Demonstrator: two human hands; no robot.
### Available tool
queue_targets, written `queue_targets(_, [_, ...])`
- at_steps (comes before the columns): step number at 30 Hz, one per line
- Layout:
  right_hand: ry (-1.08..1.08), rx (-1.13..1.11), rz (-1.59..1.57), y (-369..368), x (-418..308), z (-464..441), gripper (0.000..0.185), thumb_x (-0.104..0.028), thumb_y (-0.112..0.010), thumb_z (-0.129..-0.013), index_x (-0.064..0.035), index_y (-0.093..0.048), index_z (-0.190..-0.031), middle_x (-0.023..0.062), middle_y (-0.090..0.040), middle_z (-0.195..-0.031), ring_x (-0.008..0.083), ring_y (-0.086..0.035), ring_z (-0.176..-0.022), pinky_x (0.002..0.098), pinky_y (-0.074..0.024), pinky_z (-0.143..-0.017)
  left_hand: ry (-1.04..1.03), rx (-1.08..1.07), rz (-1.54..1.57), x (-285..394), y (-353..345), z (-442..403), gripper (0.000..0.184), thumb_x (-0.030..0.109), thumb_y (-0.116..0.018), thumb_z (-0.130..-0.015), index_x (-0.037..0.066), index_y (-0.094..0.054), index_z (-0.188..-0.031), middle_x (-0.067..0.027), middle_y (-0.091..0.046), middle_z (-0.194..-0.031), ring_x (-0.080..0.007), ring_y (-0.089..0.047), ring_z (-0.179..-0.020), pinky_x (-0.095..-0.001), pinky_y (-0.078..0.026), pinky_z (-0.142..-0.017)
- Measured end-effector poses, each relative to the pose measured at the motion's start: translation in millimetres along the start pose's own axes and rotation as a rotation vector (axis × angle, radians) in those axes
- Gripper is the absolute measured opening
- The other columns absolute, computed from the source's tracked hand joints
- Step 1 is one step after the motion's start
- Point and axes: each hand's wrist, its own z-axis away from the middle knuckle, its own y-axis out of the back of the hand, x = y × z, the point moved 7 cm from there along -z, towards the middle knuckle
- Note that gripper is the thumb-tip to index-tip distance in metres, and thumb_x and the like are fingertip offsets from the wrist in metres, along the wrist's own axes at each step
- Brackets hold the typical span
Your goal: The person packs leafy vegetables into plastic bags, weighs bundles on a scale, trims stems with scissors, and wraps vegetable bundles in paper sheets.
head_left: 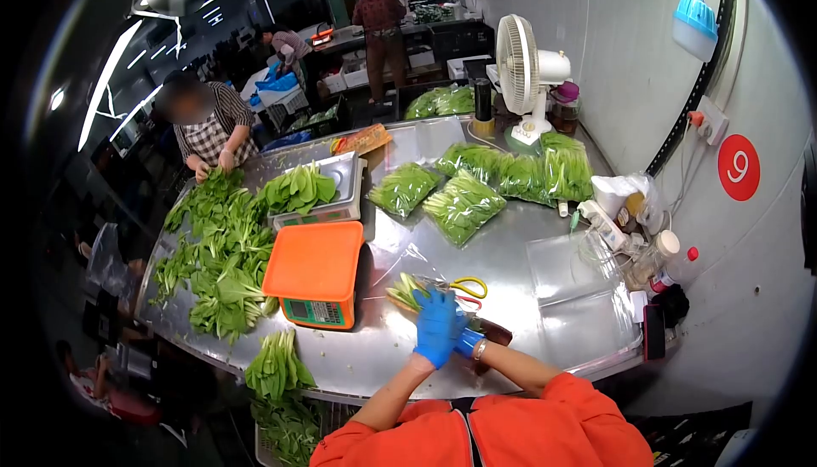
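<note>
My left hand (437,329), in a blue glove, is closed around a bunch of leafy greens (403,292) near the front of the metal table. Pale stem ends point to the far left, and clear plastic shows around them. My right hand (468,341), also blue-gloved, is tucked against the left one; its fingers are mostly hidden. A dark reddish-brown object (495,332) is partly visible beside the right wrist. Just beyond the hands lie scissors with a yellow handle loop (470,286) and a red one.
Left of my hands stands an orange scale (313,273), with a silver scale (345,179) behind it. Loose greens (223,250) cover the left side. Bagged greens (462,207), a fan (523,67) and flat plastic bags (579,284) lie beyond and right. A co-worker (213,122) handles greens.
</note>
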Motion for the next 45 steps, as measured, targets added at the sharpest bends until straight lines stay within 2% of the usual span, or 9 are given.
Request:
queue_targets(9, [-0.192, -0.160, -0.731, 11, -2, 24, 0.043, -0.016, -0.045, -0.081, -0.0031, -0.039, -0.122, 0.0177, -0.041, -0.123, 0.0323, -0.038, -0.114, 0.0370, -0.0302, -0.096, -0.032, -0.220, 0.419, -19, -34, 18, 0.011, 0.009, -0.048, -0.078, 0.003, -0.056, -0.082, -0.0189, -0.054, -0.080, -0.0329, -0.055, -0.073, -0.0391, -0.044, -0.063])
queue_targets(11, [0.049, 0.162, -0.494, -9, 15, 44, 0.043, -0.013, -0.044, -0.084, -0.0036, -0.036, -0.125, 0.0150, -0.042, -0.121, 0.0260, -0.041, -0.108, 0.0357, -0.0339, -0.090, -0.039, -0.158, 0.719, -7, -37, 15, 0.014, 0.013, -0.054, -0.077, 0.001, -0.056, -0.070, -0.0164, -0.054, -0.067, -0.0325, -0.052, -0.072, -0.0450, -0.035, -0.074])
queue_targets(17, [-0.087, 0.002, 0.161, -1, 15, -9, 0.047, -0.011, -0.041, -0.085, -0.0116, -0.031, -0.131, 0.0079, -0.042, -0.122, 0.0208, -0.047, -0.098, 0.0327, -0.0386, -0.081, -0.107, -0.169, 0.470, 10, -10, -15, 0.014, 0.016, -0.057, -0.074, 0.004, -0.057, -0.081, -0.0183, -0.054, -0.081, -0.0395, -0.045, -0.095, -0.0517, -0.025, -0.090])
queue_targets(20, [-0.073, -0.335, 1.075, 44, -37, -19, 0.050, -0.016, -0.042, -0.083, -0.0154, -0.030, -0.131, 0.0080, -0.038, -0.127, 0.0175, -0.047, -0.097, 0.0423, -0.0344, -0.081, -0.108, -0.036, 0.427, 21, 26, -16, 0.016, 0.016, -0.057, -0.073, 0.005, -0.057, -0.085, -0.0188, -0.054, -0.085, -0.0432, -0.041, -0.102, -0.0539, -0.022, -0.093])
queue_targets(25, [-0.046, 0.023, 0.159, 31, -5, -11, 0.044, -0.025, -0.046, -0.082, -0.0094, -0.042, -0.123, 0.0177, -0.039, -0.126, 0.0330, -0.042, -0.109, 0.0389, -0.0339, -0.092, -0.115, -0.117, 0.209, 10, -19, -3, 0.011, 0.010, -0.055, -0.068, 0.006, -0.059, -0.077, -0.0167, -0.055, -0.080, -0.0485, -0.041, -0.104, -0.0589, -0.020, -0.092])
queue_targets(31, [-0.087, -0.261, 0.037, 40, -1, -23, 0.044, -0.028, -0.048, -0.081, -0.0094, -0.045, -0.120, 0.0168, -0.043, -0.122, 0.0326, -0.045, -0.105, 0.0387, -0.0362, -0.089, -0.235, 0.246, 0.570, 1, -19, -9, 0.011, 0.006, -0.050, -0.068, 0.006, -0.056, -0.077, -0.0141, -0.054, -0.078, -0.0347, -0.051, -0.081, -0.0564, -0.027, -0.085])
queue_targets(39, [-0.002, -0.873, 0.152, 53, 22, -43, 0.043, -0.032, -0.050, -0.079, -0.0093, -0.049, -0.116, 0.0156, -0.049, -0.117, 0.0321, -0.050, -0.100, 0.0385, -0.0393, -0.085, -0.274, -0.275, 0.458, 29, 19, -112, 0.017, 0.014, -0.052, -0.073, 0.001, -0.054, -0.082, -0.0198, -0.054, -0.082, -0.0358, -0.052, -0.075, -0.0401, -0.043, -0.066])
queue_targets(42, [0.044, -1.002, 0.178, 54, 40, -47, 0.044, -0.034, -0.051, -0.078, -0.0093, -0.050, -0.115, 0.0152, -0.051, -0.115, 0.0320, -0.052, -0.098, 0.0384, -0.0404, -0.084, -0.155, -0.512, 0.640, 16, -17, -100, 0.031, 0.021, -0.055, -0.075, 0.002, -0.054, -0.098, -0.0217, -0.053, -0.098, -0.0357, -0.051, -0.091, -0.0381, -0.042, -0.076])
queue_targets(45, [0.146, -1.067, 0.229, 53, 59, -50, 0.044, -0.035, -0.051, -0.078, -0.0093, -0.052, -0.113, 0.0148, -0.053, -0.113, 0.0318, -0.054, -0.096, 0.0383, -0.0416, -0.082, -0.043, -0.026, 1.014, -33, 5, -54, 0.088, 0.043, -0.066, -0.063, 0.004, -0.025, -0.131, -0.0217, -0.029, -0.131, -0.0340, -0.027, -0.123, -0.0375, -0.027, -0.098])
